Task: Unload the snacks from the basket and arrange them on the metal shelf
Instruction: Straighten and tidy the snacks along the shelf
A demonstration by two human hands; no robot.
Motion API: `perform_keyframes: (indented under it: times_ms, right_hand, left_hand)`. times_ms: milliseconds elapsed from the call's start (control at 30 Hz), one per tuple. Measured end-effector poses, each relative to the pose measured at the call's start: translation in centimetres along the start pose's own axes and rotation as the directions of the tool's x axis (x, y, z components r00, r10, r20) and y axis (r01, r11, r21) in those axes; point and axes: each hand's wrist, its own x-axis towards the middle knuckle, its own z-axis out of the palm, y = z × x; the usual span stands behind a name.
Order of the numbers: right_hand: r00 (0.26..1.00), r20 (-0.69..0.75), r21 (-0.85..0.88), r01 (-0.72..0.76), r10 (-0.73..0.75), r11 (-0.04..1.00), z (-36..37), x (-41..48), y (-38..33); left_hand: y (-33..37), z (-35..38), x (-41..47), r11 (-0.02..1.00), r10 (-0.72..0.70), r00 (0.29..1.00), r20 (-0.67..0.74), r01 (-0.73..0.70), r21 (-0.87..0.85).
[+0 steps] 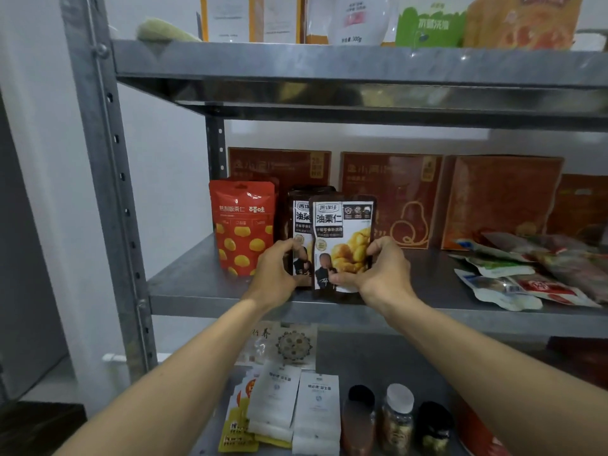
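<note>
Your right hand [378,274] grips front chestnut pouch [342,232] upright on metal shelf [197,287]; your left hand [273,274] curls round rear pouch [300,222] (apparently gripping), right of red pouch [243,225].

We see only the nine-o'clock strip of the rear pouch [300,222] behind the front pouch [342,228]. The edge cuts the packets [427,28] at twelve o'clock and the jars [396,422] at six. The boxes' [388,179] print is blurred.

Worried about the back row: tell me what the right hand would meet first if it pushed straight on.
The right hand grips the front dark pouch, so that goes with it; beyond it, the brown box at the back comes first, probably; depth is unclear.
</note>
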Motion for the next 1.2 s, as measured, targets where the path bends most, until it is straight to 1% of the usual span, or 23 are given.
perform_keyframes:
  times_ms: [67, 167, 333, 600, 833, 1033, 1133, 1167, 1200]
  right_hand:
    - [1.0, 0.012, -0.003, -0.005, 0.005, 1.0, 1.1, -0.1, 0.0]
    - [1.0, 0.015, 0.016, -0.026, 0.026, 1.0, 2.4, -0.2, 0.0]
    - [0.998, 0.029, 0.043, -0.048, 0.047, 0.998, 3.6, -0.2, -0.6]
    - [0.997, 0.068, 0.004, -0.04, 0.04, 0.999, 3.9, -0.9, -0.8]
    - [0.997, 0.077, -0.031, -0.025, 0.027, 0.999, 3.8, -1.2, -0.8]
    - [0.998, 0.062, -0.136, 0.012, -0.004, 0.991, 3.4, -1.6, -1.0]
    - [0.996, 0.047, -0.285, 0.087, -0.076, 0.955, 2.3, -2.4, -1.1]
    - [0.993, 0.039, -0.365, 0.119, -0.112, 0.923, 1.8, -2.8, -1.2]
    - [0.986, 0.045, -0.464, 0.164, -0.161, 0.871, 1.3, -3.2, -1.3]
  left_hand:
    - [0.0, -0.7, -0.3, 0.999, 0.006, 1.0, 0.009, -0.007, 0.044]
    - [-0.1, -1.9, -0.6, 0.998, -0.019, 0.998, 0.053, 0.016, 0.057]
    - [-0.1, -2.9, -1.1, 0.997, -0.055, 0.997, 0.053, 0.051, 0.065]
    - [-0.1, -2.6, -1.5, 0.997, -0.03, 0.997, 0.065, 0.025, 0.076]
    - [0.3, -2.7, -1.6, 0.991, -0.106, 0.988, 0.112, 0.096, 0.088]
    - [1.4, -3.5, -2.2, 0.966, -0.175, 0.982, 0.073, 0.157, 0.208]
    - [1.7, -4.3, -3.1, 0.923, -0.219, 0.972, 0.082, 0.179, 0.34]
    - [1.6, -4.6, -3.5, 0.895, -0.244, 0.966, 0.083, 0.191, 0.403]
    - [1.6, -5.0, -4.0, 0.871, -0.255, 0.964, 0.08, 0.193, 0.452]
